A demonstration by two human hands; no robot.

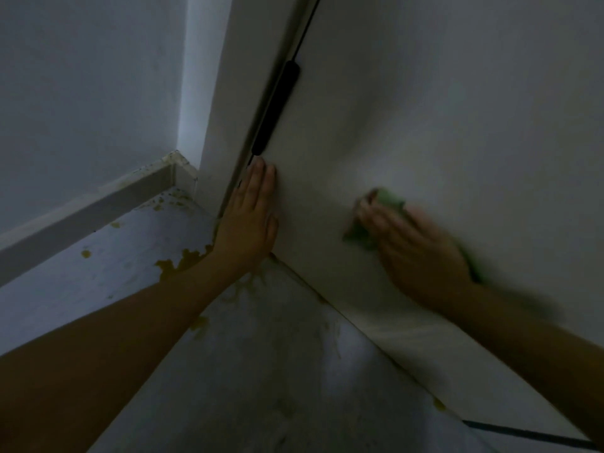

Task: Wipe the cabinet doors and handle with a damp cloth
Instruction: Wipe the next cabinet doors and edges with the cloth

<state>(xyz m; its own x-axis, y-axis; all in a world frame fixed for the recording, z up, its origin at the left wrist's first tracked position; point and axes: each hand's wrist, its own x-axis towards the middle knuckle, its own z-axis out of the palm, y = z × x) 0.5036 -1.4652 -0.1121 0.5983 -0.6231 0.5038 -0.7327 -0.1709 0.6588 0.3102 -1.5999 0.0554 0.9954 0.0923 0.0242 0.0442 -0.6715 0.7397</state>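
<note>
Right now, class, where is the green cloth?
In the head view, the green cloth is at centre right, pressed flat against the white cabinet door under the right hand, lower right of the black handle.

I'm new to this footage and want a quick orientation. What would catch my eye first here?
The right hand, blurred, presses a green cloth flat against the white door, right of centre. The left hand lies flat, fingers straight, on the door's left edge, just below a long black handle. Lower left, yellow-brown stains spot the pale floor near the door's corner.
</note>
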